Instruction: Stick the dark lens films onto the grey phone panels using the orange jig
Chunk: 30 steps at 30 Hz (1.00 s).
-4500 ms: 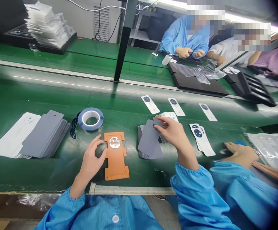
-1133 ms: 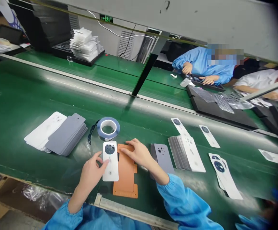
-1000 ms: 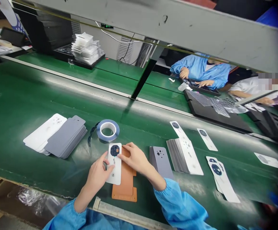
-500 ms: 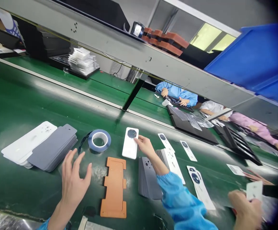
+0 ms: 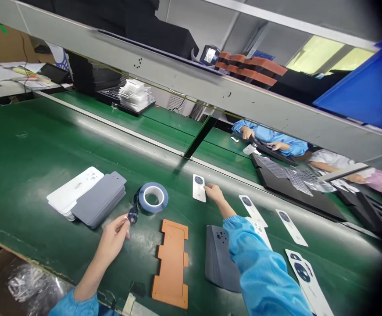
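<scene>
My left hand pinches the dark, glossy loose end of the film strip beside the blue tape roll. Farther up the green surface, my right hand has its fingers closed at the right edge of a white phone-shaped card with a dark round patch. An orange fixture plate lies between my arms. Left of the roll are a grey stack and a white stack of cards. Another grey stack is partly under my right sleeve.
More white cards with dark patches lie to the right. A metal post and a long shelf beam cross in front. Beyond them, people in blue, white and pink sleeves sit at black trays.
My left hand has gone from spread fingers to a pinch on the film strip. My right hand and the white card are farther away up the surface. The view has shifted left.
</scene>
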Motion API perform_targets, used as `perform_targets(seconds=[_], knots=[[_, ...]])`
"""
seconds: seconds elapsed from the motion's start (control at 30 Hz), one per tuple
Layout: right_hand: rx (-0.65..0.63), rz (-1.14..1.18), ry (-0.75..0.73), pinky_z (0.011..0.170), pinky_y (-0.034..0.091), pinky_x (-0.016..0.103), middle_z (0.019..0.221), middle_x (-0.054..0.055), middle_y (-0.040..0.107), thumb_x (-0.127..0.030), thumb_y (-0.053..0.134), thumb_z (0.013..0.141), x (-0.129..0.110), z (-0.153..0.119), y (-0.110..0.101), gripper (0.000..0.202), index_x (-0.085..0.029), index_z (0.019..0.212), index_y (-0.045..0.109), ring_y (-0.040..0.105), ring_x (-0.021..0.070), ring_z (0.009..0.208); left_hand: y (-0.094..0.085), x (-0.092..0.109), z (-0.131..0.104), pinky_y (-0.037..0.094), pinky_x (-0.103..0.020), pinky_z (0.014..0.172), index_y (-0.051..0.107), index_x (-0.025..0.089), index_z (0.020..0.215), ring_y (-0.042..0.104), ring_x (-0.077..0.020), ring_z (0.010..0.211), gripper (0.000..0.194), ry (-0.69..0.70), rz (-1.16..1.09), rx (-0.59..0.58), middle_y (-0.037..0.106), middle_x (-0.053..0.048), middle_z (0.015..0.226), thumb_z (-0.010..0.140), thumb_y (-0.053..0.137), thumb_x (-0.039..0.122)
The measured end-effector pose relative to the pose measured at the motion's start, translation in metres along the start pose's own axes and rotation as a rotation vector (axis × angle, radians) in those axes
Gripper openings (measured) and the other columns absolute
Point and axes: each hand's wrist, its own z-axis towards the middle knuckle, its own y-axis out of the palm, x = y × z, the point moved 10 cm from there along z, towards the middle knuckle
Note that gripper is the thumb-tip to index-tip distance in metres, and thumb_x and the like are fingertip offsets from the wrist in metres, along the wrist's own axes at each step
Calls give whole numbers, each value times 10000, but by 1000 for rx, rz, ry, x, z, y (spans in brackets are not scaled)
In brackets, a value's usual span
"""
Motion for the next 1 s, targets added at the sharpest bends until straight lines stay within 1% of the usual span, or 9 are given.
perform_targets(seconds=[0.17,0.23,0.3,0.33,0.47,0.6,0.77,0.9,1.0], knots=[[-114,132,-99,968,527,384,1087,126,774,-293,595,954,-45,-70,22,283,-155,1137,760,723,269,1019,10,1,3,433,-274,558,730,109,1150,681,-211,639,550,-43,-141,-63,747,-74,756,820,659,544],[-232,237,-205,894,561,337,1004,61,794,-348,608,949,-81,-120,46,245,-220,1061,785,740,230,934,15,1,4,438,-275,581,734,108,1117,701,-221,688,513,-47,-175,-83,762,-95,801,819,672,521],[-454,420,-379,832,579,358,993,69,795,-362,580,969,-130,-177,77,260,-217,1039,785,742,237,882,19,1,4,441,-276,605,733,109,1119,705,-223,724,478,-35,-178,-100,762,-95,788,837,665,489],[-491,462,-444,838,579,365,1040,72,790,-354,596,964,-149,-200,86,251,-218,1078,774,738,238,894,20,0,4,437,-274,609,730,112,1128,701,-218,725,464,-27,-176,-108,760,-92,788,849,657,475],[-384,438,-605,1015,518,436,1242,121,711,-253,573,987,-197,-239,104,338,-203,1308,663,665,271,1146,18,-1,4,401,-262,575,725,120,1122,654,-170,658,425,-2,-184,-106,764,-91,882,862,654,449],[-297,437,-625,1045,495,445,1257,129,656,-226,569,996,-205,-233,111,357,-211,1348,624,605,265,1200,10,-3,2,371,-252,549,736,118,1064,584,-135,596,412,-21,-185,-76,752,-73,853,824,683,449],[-231,543,-591,848,525,335,1000,60,648,-198,662,932,-201,-230,97,105,-209,981,754,631,194,929,8,-2,0,370,-243,545,740,112,1031,550,-131,588,403,-49,-150,-41,704,-37,704,810,687,446],[-343,710,-532,664,479,282,750,0,628,-269,679,912,-184,-245,81,101,-223,909,769,575,143,677,2,3,0,392,-246,536,706,120,1107,556,-122,604,405,-35,-117,-1,776,-109,964,889,609,447],[-452,898,-333,651,497,297,722,18,672,-386,682,891,-144,-249,74,204,-203,825,743,609,162,664,-15,23,-7,522,-317,741,652,153,1242,665,-188,839,411,94,99,169,746,-142,1170,945,569,426]])
